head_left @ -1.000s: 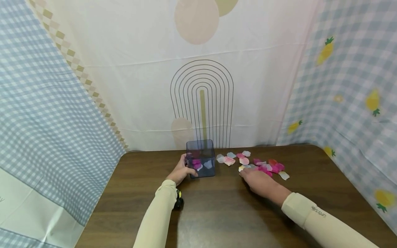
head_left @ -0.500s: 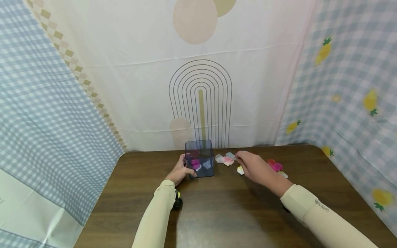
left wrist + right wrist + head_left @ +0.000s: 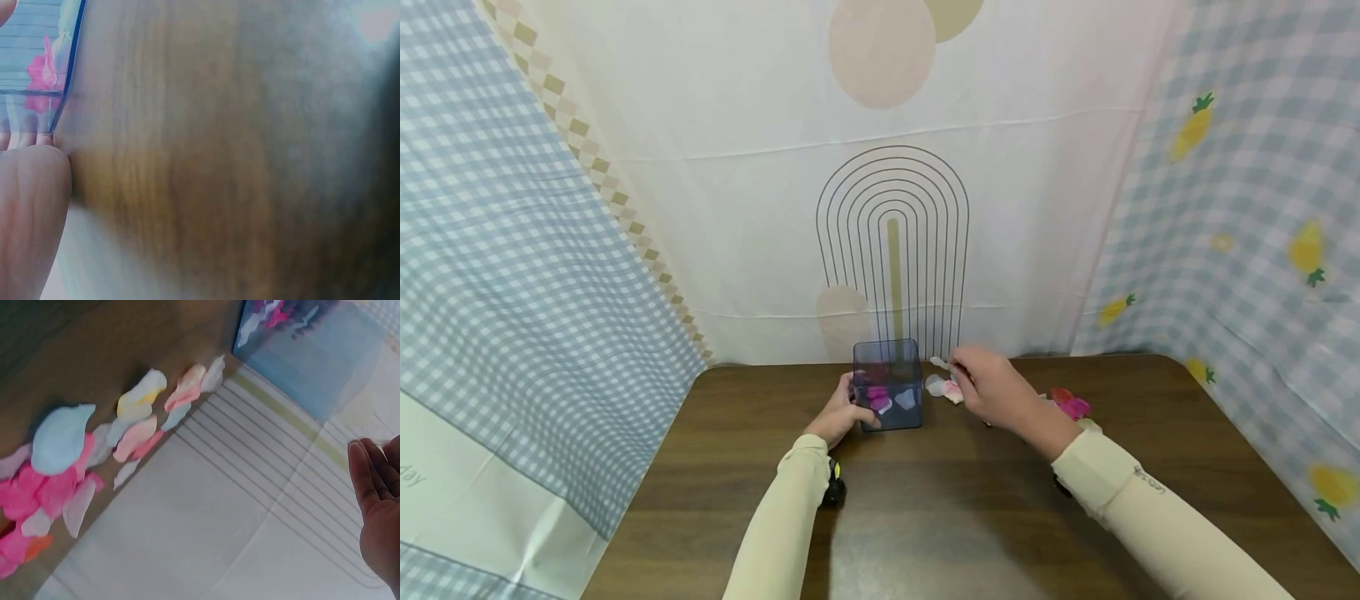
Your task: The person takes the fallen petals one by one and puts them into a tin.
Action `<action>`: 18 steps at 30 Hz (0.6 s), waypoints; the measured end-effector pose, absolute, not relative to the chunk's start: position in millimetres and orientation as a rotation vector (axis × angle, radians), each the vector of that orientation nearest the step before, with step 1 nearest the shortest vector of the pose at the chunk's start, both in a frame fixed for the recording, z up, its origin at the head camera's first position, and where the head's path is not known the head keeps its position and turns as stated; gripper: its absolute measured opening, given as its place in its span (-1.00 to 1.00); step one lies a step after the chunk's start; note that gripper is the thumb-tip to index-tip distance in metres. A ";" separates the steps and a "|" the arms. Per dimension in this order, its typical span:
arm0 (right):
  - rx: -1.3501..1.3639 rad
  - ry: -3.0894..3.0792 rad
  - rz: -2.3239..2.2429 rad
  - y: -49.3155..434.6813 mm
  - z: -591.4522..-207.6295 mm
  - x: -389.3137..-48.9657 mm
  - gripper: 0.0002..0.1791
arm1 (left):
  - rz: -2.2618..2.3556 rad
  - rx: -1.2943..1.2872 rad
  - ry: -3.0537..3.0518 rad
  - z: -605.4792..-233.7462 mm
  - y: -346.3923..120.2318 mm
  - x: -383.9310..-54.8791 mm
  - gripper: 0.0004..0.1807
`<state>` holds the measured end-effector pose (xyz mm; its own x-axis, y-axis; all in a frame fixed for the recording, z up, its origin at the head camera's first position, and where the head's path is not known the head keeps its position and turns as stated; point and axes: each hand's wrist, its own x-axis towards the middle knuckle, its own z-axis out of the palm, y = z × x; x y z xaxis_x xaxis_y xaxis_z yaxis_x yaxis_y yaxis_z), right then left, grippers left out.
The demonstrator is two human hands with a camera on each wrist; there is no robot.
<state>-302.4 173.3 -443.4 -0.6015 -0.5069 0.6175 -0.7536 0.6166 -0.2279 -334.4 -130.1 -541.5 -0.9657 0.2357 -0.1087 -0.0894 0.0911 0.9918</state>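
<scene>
My left hand [image 3: 838,414] grips the left side of a clear blue-tinted open-topped box [image 3: 898,422], its thumb on the near face. Several magenta and pale petals [image 3: 877,397] lie inside. To the right of the box, my right hand [image 3: 996,393] pinches a whitish petal [image 3: 939,362] between thumb and fingers, raised above the table. In the right wrist view only a thin pale edge of this petal shows at the fingertips. Below the hand, a whitish petal [image 3: 936,385] and a pink-white petal [image 3: 953,392] lie near the box.
More loose petals, magenta [image 3: 1074,407] and red [image 3: 1061,395] among them, spread over the brown wooden table [image 3: 910,508] to the right, partly hidden by my right hand. A light blue petal [image 3: 62,440] lies among them. A patterned cloth [image 3: 1030,250] hangs behind the table's back edge.
My right hand has risen from the petals and moved left toward the box, with a whitish petal now in its pinch. My left hand has stayed on the box.
</scene>
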 end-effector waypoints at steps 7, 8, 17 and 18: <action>1.005 -2.294 0.639 155.0 -446.1 -307.2 -0.95 | 1.955 0.169 2.137 -538.7 -128.9 -332.4 0.04; 1.007 -2.292 0.645 151.5 -445.0 -307.9 -0.96 | 1.953 0.168 2.140 -538.1 -128.8 -331.9 0.04; 0.995 -2.407 0.682 116.7 -436.6 -326.5 -0.89 | 1.957 0.140 2.145 -538.8 -129.2 -329.5 0.04; 0.997 -2.430 0.674 111.9 -435.8 -330.3 -0.87 | 1.960 0.139 2.146 -538.9 -129.1 -329.1 0.05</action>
<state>-330.3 111.9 -435.8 -0.6507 -0.5252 0.5483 -0.7326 0.6242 -0.2715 -329.1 -129.1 -538.9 -0.9688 0.2241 -0.1062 -0.0854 0.1006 0.9913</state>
